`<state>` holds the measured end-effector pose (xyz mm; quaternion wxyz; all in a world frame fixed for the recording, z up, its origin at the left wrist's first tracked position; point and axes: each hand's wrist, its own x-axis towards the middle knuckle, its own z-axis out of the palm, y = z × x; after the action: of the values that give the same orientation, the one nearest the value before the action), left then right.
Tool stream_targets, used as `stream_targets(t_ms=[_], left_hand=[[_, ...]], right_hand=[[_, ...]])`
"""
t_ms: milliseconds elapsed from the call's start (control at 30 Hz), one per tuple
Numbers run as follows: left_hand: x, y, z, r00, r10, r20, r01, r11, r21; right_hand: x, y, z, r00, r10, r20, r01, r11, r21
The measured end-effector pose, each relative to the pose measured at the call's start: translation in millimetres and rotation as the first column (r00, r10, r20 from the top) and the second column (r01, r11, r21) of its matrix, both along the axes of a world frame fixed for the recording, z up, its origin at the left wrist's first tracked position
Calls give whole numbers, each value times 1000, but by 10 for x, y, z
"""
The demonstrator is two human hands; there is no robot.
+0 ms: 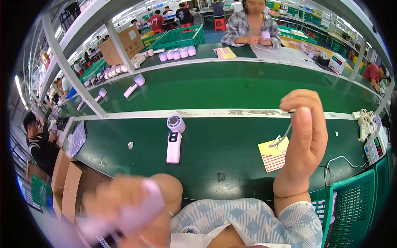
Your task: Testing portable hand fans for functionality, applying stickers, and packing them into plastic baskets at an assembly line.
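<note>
At the lower left, my left hand [120, 202] is closed round a lilac handheld fan [152, 202]; both are smeared by motion, and the fan's details cannot be made out. My right hand [308, 132] is raised over the right side of the green bench [223, 149]. Its thumb and fingers pinch a thin grey cable [285, 134], whose lower end hangs above a yellow sheet of small red labels [273, 162]. Between my hands, farther back, a pink and lilac handheld fan [174, 144] lies on the bench, its round head pointing away.
An open cardboard box [70, 186] and a plastic bag [76, 139] are at left. At right are a power supply [375, 147], a white cable [327, 170] and a green crate [351, 211]. Beyond a rail, fans [134, 86] lie on a green belt [198, 87]; a co-worker [252, 31] sits across.
</note>
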<state>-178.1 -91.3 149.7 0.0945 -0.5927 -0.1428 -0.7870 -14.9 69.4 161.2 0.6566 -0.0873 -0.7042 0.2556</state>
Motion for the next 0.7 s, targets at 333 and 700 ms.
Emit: stream_targets(t_ms=[333,700], left_hand=[[419,8,-147,989,-146,13,130,917,376],[328,364,8,900,-191,392,361,830,-425]], right_hand=[[17,-71,31,999,16,49,-21,995,101],[27,-124,-47,948,218,230,-234,971,44]])
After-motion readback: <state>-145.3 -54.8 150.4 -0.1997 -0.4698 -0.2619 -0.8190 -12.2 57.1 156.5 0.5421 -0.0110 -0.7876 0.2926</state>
